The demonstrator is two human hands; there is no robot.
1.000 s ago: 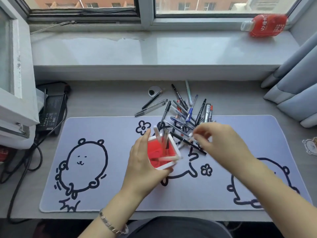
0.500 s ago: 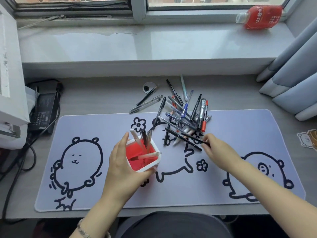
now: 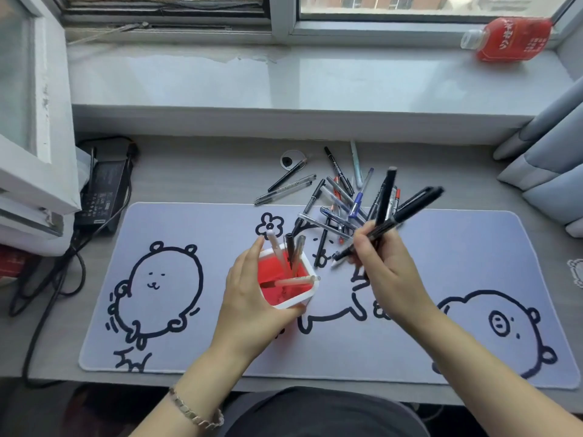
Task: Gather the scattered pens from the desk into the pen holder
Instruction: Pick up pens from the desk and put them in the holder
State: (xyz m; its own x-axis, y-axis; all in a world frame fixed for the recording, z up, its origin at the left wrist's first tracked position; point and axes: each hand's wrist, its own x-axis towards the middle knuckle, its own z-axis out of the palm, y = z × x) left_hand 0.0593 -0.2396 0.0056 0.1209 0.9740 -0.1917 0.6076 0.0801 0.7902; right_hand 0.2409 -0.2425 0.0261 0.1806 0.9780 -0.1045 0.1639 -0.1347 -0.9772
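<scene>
Red inside and white on the rim, the pen holder (image 3: 285,280) stands on the desk mat (image 3: 441,326), near the middle and a bit toward the front edge. The left hand (image 3: 252,298) is wrapped around its side and keeps it steady. A few pens stand or lean in it, and one pale pen (image 3: 295,281) lies across the top toward the right rim.

The right hand (image 3: 389,266) is closed around a small bunch of black pens (image 3: 400,212). The bunch is lifted off the mat, just to the right of the holder, and the pens fan out and point up and away. They look blurry, so I cannot count them.

Many more pens (image 3: 340,197) lie in a pile by the back edge of the mat, some on the bare desk (image 3: 205,171) behind it.

I think the step now is carrying this bunch to the holder. Next, the hand should tip the pens so the tips point down, aim them into the open red part, and let go. The pale pen lying across the top may get in the way, so aiming for the open space near the front looks best.
</scene>
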